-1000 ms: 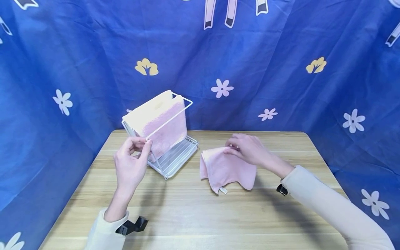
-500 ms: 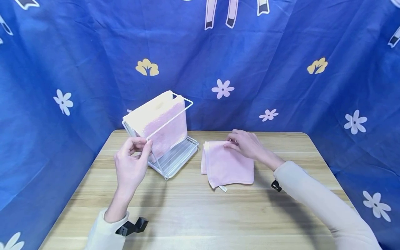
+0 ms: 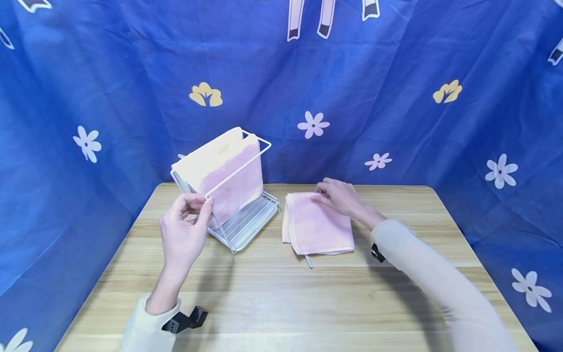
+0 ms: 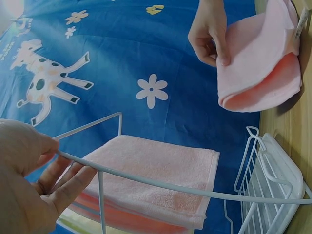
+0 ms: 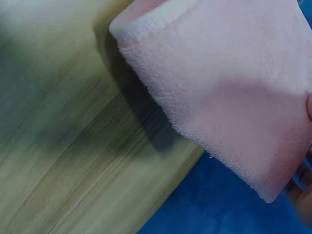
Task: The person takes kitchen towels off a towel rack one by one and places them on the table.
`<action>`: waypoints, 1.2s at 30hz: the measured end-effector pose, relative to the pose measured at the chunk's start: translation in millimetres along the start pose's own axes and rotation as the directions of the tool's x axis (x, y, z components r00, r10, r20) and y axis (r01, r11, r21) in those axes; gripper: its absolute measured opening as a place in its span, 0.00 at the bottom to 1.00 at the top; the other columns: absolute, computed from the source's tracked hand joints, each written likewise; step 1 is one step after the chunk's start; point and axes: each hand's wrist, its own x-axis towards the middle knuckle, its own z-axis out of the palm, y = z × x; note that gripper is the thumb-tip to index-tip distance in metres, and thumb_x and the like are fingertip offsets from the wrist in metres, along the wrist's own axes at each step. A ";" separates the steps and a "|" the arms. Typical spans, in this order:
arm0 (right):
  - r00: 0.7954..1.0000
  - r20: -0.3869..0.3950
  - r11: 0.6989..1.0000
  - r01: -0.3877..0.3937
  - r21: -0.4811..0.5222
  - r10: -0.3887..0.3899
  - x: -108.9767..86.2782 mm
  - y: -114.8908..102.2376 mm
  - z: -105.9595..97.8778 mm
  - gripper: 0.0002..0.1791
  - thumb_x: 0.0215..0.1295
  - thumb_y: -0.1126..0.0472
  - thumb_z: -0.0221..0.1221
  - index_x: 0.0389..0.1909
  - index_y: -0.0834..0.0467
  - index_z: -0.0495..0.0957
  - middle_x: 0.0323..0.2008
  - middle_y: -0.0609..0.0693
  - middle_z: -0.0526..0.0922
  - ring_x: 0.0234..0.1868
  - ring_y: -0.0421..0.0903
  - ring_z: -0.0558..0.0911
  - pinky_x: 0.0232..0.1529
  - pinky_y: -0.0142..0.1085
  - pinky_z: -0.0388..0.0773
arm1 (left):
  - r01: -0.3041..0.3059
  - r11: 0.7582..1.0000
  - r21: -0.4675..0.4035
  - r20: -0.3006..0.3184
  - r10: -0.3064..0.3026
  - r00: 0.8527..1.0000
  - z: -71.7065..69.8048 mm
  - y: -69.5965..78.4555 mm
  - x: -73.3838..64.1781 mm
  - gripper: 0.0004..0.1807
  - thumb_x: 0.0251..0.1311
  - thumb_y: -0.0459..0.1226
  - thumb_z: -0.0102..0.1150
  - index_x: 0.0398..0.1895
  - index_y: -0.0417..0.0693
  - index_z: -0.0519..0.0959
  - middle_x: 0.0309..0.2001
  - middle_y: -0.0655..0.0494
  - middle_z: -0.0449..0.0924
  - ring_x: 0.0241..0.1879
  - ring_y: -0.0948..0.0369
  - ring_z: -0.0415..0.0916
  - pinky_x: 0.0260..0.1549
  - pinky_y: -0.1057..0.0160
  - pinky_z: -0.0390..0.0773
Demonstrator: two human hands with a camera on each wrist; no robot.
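My left hand (image 3: 184,232) pinches the top wire of a white wire rack (image 3: 237,171) between thumb and fingers. Folded pink towels (image 3: 239,181) hang over the rack's bars, above its slatted base tray (image 4: 273,180). To the right of the rack, my right hand (image 3: 340,196) pinches the upper edge of a folded pink towel (image 3: 318,227). Its small white tag (image 3: 310,261) sticks out at the lower edge. In the left wrist view this towel droops from the thumb and fingers, its layers parted at one side. The right wrist view shows its fluffy edge over the wooden table.
The wooden table (image 3: 272,303) ends at its back edge, against a blue curtain (image 3: 281,88) printed with flowers and animals. Black camera mounts (image 3: 186,320) sit on both wrists.
My right hand has moved slightly back and to the left with the towel, whose lower edge now hangs straighter. The left hand and the rack have stayed in place.
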 end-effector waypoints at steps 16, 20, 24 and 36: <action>0.998 0.058 0.999 -0.030 -0.046 0.032 24.6 13.8 28.0 0.15 0.75 0.42 0.63 0.49 0.48 0.87 0.36 0.46 0.80 0.35 0.45 0.78 0.36 0.40 0.80 | 0.005 1.000 0.018 -0.006 -0.005 1.000 0.3 1.5 0.4 0.07 0.65 0.30 0.71 0.38 0.33 0.84 0.27 0.79 0.79 0.29 0.80 0.79 0.26 0.84 0.80; 0.997 0.074 0.998 -0.031 -0.060 0.036 28.8 16.0 32.0 0.16 0.75 0.41 0.62 0.48 0.47 0.87 0.36 0.45 0.80 0.35 0.45 0.78 0.36 0.40 0.79 | 0.003 1.000 0.017 -0.006 -0.002 1.000 0.8 1.0 0.2 0.07 0.65 0.30 0.71 0.38 0.33 0.84 0.27 0.78 0.79 0.29 0.80 0.79 0.26 0.84 0.80; 0.996 0.075 0.997 -0.031 -0.068 0.037 33.7 17.4 34.8 0.15 0.74 0.41 0.62 0.47 0.46 0.87 0.37 0.45 0.81 0.36 0.45 0.79 0.37 0.41 0.81 | 0.004 1.000 0.015 -0.004 -0.004 1.000 0.5 1.1 -0.1 0.06 0.65 0.30 0.70 0.38 0.33 0.84 0.27 0.78 0.79 0.29 0.79 0.79 0.27 0.83 0.81; 0.991 0.120 0.997 -0.052 -0.054 0.058 41.2 21.5 46.2 0.18 0.75 0.42 0.61 0.53 0.48 0.87 0.45 0.48 0.85 0.46 0.51 0.85 0.48 0.48 0.85 | -0.006 1.000 0.011 -0.001 0.006 1.000 0.4 0.3 -0.7 0.06 0.65 0.29 0.70 0.38 0.33 0.83 0.28 0.79 0.79 0.29 0.80 0.80 0.27 0.83 0.81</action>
